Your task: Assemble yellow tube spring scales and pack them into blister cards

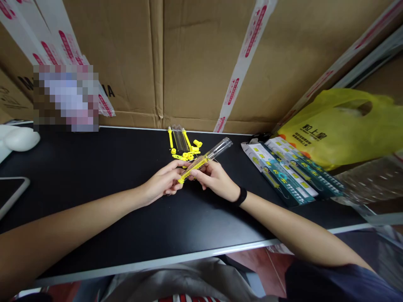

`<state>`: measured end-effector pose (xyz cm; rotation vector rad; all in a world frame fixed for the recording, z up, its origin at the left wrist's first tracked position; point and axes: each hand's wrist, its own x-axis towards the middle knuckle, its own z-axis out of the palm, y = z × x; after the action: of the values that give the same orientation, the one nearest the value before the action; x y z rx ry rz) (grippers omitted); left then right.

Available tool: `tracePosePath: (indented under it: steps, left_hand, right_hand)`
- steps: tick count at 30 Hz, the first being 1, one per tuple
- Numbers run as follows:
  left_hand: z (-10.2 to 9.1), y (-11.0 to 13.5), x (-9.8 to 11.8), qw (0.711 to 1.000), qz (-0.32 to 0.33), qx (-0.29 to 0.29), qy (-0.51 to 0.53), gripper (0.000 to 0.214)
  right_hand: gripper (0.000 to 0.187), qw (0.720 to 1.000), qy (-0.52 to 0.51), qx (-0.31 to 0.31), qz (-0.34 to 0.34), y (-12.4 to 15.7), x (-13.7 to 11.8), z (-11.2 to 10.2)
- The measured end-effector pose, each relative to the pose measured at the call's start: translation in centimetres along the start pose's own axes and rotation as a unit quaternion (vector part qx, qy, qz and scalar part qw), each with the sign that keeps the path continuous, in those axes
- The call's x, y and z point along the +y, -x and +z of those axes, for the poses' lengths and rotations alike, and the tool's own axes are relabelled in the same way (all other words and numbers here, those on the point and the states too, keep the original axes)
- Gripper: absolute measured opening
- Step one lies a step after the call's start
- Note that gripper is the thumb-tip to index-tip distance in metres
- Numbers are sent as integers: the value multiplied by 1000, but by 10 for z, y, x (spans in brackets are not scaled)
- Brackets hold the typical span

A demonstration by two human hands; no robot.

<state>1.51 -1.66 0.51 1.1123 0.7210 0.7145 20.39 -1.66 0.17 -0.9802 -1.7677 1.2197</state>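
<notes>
Over the middle of the black table, I hold a clear plastic tube (220, 147) with a yellow rod inside, tilted up to the right. My left hand (165, 179) has its fingers closed about the lower, yellow-flanged end. Farther up, my right hand (217, 178), with a black band on its wrist, pinches the tube between thumb and fingers. Just beyond my hands lie small yellow plastic parts (197, 143), several clear tubes (179, 136) and a yellow rod with a metallic tip (170, 137). My fingers hide some of the parts.
Printed packs (280, 172) lie on the right, beside a yellow plastic bag (343, 126) and a clear plastic container (374, 180). Large taped cardboard boxes (201, 63) wall off the back. At left are a phone-like device (11, 193) and a rounded white object (23, 139).
</notes>
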Motion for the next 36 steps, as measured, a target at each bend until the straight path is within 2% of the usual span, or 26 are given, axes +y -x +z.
tracePosePath:
  steps: [2,6,15,23,26,31,33,36]
  left_hand:
    - [1,-1,-2,999,5,5,-36,31]
    - [2,-2,-5,997,23,-4,-77,37]
    - [3,-1,-3,997,7,11,-74,32]
    - [4,-2,-4,996,19,-7,-85,37]
    - [5,-1,-3,995,11,-9,-101,33]
    - [4,-1,-3,993,-14,-22,-117,28]
    - [3,-1,-3,993,-20,-25,-117,28]
    - [4,0,-2,993,-10,-15,-113,31]
  right_hand:
    - [35,1000,0,-8,-2,2,-1,1]
    - [33,1000,2,-22,2,4,-3,3]
    - [30,1000,-4,-23,-4,4,-2,3]
    - [34,1000,-16,-20,3,4,-5,5]
    - [35,999,-42,14,16,2,-7,0]
    - [34,984,-101,148,4,-7,-8,-23]
    - [36,983,-106,151,4,-10,-8,-29]
    - [38,989,-86,121,15,-9,-8,-27]
